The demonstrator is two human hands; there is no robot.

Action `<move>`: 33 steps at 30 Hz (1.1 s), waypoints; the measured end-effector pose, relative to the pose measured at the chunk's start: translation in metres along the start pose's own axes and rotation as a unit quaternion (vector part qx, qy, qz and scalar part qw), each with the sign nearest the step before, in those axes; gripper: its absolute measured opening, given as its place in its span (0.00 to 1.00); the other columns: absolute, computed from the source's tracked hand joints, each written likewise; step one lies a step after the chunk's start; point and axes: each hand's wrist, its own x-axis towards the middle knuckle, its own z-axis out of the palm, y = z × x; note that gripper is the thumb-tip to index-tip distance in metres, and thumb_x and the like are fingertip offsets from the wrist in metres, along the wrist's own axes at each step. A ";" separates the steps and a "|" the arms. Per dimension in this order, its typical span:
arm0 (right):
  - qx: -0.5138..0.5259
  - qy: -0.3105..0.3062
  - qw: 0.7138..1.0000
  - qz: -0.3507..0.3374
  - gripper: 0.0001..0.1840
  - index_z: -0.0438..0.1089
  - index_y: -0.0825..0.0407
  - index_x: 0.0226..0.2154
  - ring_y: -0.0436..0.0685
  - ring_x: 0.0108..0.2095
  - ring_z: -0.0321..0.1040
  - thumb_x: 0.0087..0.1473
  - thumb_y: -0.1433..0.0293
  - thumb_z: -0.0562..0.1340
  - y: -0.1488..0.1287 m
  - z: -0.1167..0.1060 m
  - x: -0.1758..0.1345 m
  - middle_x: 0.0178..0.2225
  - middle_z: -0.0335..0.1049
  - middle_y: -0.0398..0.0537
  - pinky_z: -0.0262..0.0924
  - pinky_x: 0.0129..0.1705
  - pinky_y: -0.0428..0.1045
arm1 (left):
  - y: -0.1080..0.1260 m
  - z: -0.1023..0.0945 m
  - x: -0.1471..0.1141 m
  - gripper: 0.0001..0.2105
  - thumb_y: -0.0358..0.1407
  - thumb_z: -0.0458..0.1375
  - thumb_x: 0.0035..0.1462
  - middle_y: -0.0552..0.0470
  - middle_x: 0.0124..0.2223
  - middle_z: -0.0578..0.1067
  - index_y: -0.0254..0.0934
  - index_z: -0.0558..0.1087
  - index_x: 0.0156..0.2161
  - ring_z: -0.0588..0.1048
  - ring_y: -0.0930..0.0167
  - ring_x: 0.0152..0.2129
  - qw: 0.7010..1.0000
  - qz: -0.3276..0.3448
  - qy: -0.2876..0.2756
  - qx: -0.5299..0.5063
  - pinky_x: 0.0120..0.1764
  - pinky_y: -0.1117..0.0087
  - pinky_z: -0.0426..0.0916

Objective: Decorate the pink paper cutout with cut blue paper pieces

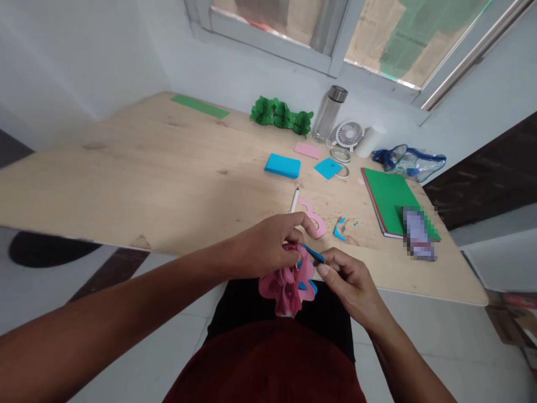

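My left hand (268, 240) has its fingers closed on a folded pink paper garland (288, 299) with petal-shaped edges, held above my lap at the table's front edge. Bits of blue paper show between and behind its pink layers. My right hand (352, 282) pinches the end of a blue paper piece (312, 253), which reaches left to the top of the garland. Fingers cover where blue and pink meet. Just beyond my left hand lie a white pen (294, 200) and a curved pink paper cutout (315, 218). Blue scraps (339, 230) lie right of them.
Farther back are a blue paper stack (282, 166), a blue square (327, 168), tape rolls (340, 155), a green paper garland (280, 115), a glass bottle (330, 115) and a small fan (349, 134). A green folder (390, 198) lies right, with a blurred object (418, 234) on it.
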 end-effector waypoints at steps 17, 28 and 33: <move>-0.025 -0.009 1.000 -0.002 0.12 0.68 0.52 0.30 0.48 0.23 0.50 0.57 0.61 0.58 0.000 -0.003 0.001 0.21 0.54 0.38 0.46 0.25 0.45 | 0.006 -0.001 0.000 0.16 0.27 0.52 0.45 0.60 0.24 0.69 0.38 0.65 0.42 0.68 0.74 0.22 0.999 -0.004 -0.020 0.042 0.26 0.73 0.61; 0.007 -0.007 1.000 0.004 0.15 0.66 0.53 0.29 0.48 0.22 0.47 0.57 0.59 0.57 -0.003 -0.001 0.002 0.21 0.51 0.38 0.44 0.24 0.45 | 0.013 -0.004 0.001 0.12 0.29 0.53 0.47 0.58 0.24 0.70 0.38 0.67 0.40 0.68 0.73 0.22 0.998 0.016 -0.006 0.067 0.27 0.73 0.61; 0.021 -0.010 1.000 0.012 0.17 0.66 0.53 0.28 0.47 0.21 0.44 0.57 0.56 0.57 -0.004 0.000 0.002 0.20 0.49 0.37 0.41 0.23 0.45 | 0.011 -0.006 0.003 0.14 0.29 0.54 0.45 0.58 0.25 0.70 0.38 0.68 0.40 0.68 0.73 0.22 0.996 0.024 -0.011 0.088 0.26 0.73 0.60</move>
